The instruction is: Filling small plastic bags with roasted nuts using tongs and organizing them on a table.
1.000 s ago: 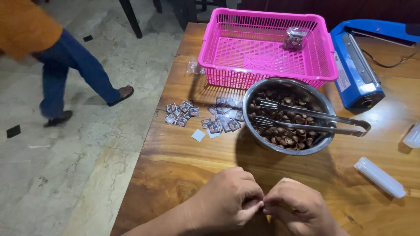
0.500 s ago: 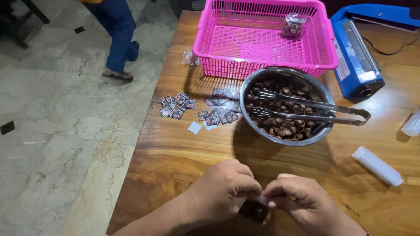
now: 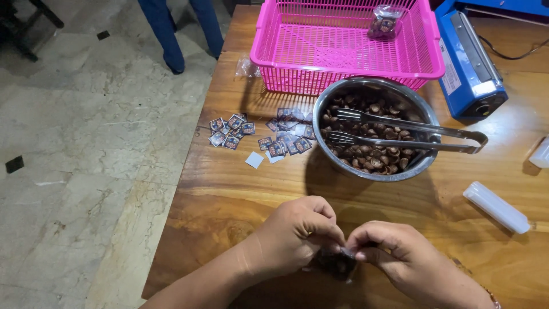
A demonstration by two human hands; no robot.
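Between left hand (image 3: 300,234) and right hand (image 3: 400,260), pinched dark packet (image 3: 337,263).

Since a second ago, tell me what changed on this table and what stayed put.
A small dark packet has come into view, pinched between the left hand and right hand, which stay together at the near edge. The other person's legs walked to the table's far corner. Bowl, tongs, pink basket, and small stickers stayed put.
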